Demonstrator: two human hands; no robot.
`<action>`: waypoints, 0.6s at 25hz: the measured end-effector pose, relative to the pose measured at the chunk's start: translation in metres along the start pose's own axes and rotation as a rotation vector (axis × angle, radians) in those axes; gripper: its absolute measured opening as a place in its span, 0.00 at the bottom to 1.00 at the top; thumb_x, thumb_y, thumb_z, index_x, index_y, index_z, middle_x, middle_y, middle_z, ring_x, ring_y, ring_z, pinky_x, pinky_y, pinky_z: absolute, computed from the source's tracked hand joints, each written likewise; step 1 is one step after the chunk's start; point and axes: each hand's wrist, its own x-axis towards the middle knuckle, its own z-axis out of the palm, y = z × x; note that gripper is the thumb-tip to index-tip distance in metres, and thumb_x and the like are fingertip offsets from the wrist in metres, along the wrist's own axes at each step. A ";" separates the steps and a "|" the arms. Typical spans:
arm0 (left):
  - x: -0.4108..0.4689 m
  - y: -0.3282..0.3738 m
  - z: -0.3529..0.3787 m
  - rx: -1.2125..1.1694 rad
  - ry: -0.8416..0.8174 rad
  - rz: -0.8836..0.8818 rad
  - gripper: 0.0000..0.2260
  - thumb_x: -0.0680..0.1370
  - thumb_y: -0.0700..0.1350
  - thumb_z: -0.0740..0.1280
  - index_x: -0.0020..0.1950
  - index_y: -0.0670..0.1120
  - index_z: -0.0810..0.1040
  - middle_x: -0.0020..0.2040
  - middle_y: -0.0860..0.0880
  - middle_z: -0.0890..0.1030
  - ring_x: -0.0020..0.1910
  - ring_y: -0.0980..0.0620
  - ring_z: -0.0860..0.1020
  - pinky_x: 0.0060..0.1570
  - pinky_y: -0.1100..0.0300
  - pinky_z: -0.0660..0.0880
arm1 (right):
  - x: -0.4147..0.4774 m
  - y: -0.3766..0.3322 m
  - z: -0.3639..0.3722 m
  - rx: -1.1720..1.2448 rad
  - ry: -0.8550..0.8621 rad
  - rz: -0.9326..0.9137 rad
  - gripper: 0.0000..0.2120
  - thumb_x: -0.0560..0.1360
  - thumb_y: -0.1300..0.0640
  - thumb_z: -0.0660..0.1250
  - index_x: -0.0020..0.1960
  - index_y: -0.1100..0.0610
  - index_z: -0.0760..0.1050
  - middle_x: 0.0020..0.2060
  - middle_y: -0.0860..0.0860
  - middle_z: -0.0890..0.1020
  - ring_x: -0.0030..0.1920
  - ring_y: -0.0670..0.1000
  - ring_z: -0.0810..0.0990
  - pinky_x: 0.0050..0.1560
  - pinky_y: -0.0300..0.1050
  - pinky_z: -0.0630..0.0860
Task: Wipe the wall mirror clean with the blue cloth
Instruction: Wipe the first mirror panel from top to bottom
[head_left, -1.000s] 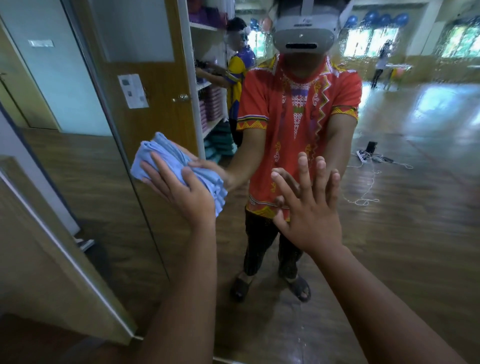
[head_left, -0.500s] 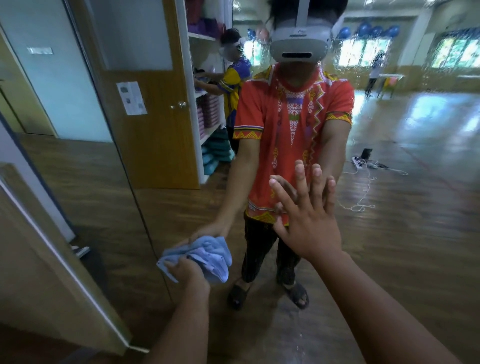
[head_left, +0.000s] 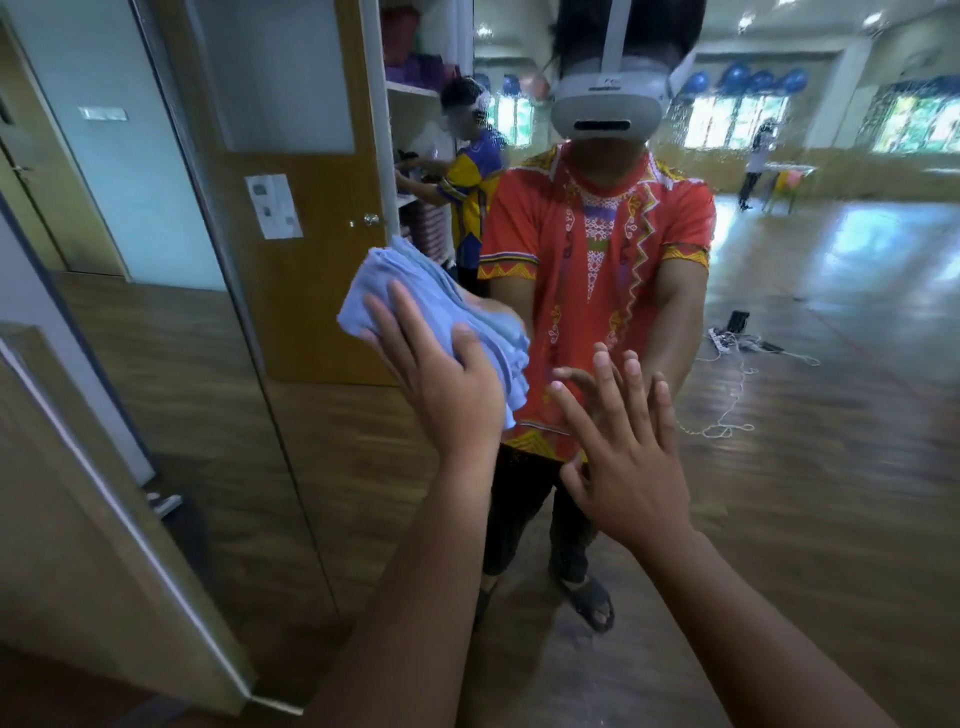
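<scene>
The blue cloth (head_left: 431, 322), bunched into thick folds, sits flat against the wall mirror (head_left: 831, 467) at about chest height of the reflected figure, left of the middle of the view. The left hand (head_left: 447, 384) lies over its lower right part and presses it to the glass; the grip is not closed, the fingers lying long and spread across the fabric with the thumb beside them, and a flap of cloth hangs out past the heel of the hand. Just to the right, apart from the cloth, the right hand (head_left: 628, 467) holds nothing: its palm faces the glass with straight, splayed fingers, whose tips meet their own reflection. Both bare forearms rise from the bottom edge. The glass shows the person in a red patterned shirt (head_left: 597, 291), dark trousers and sandals, wearing a grey headset (head_left: 605, 106). The upper right of the mirror carries what may be fine spatter, though the view there is too soft to be sure. Further back in the reflection stands a wooden door (head_left: 311, 312) with a paper sheet (head_left: 274, 206) stuck on it, a second person in a yellow and blue shirt (head_left: 472, 182) at a set of shelves, blue balloons (head_left: 737, 78) by bright windows, and a power strip (head_left: 724, 340) with a white cord on the wooden floor (head_left: 831, 597).
</scene>
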 end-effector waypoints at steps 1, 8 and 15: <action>-0.007 -0.011 0.003 0.063 0.025 0.000 0.30 0.82 0.44 0.60 0.82 0.48 0.52 0.83 0.47 0.47 0.80 0.52 0.40 0.77 0.58 0.43 | -0.002 0.003 0.001 -0.016 -0.013 -0.005 0.42 0.68 0.53 0.69 0.81 0.48 0.62 0.82 0.59 0.54 0.81 0.64 0.52 0.78 0.68 0.54; -0.088 -0.153 -0.016 0.087 0.132 -0.524 0.29 0.81 0.42 0.56 0.80 0.36 0.54 0.80 0.35 0.55 0.79 0.38 0.56 0.75 0.69 0.45 | -0.003 0.010 0.020 -0.100 -0.021 -0.026 0.44 0.70 0.47 0.68 0.83 0.47 0.55 0.83 0.57 0.47 0.82 0.63 0.45 0.80 0.64 0.41; -0.058 -0.158 -0.023 -0.032 0.193 -1.197 0.23 0.84 0.49 0.54 0.78 0.41 0.62 0.73 0.38 0.71 0.68 0.36 0.74 0.65 0.43 0.74 | -0.003 0.009 0.032 -0.131 0.020 -0.018 0.43 0.71 0.46 0.64 0.83 0.48 0.54 0.83 0.57 0.44 0.82 0.63 0.42 0.79 0.65 0.39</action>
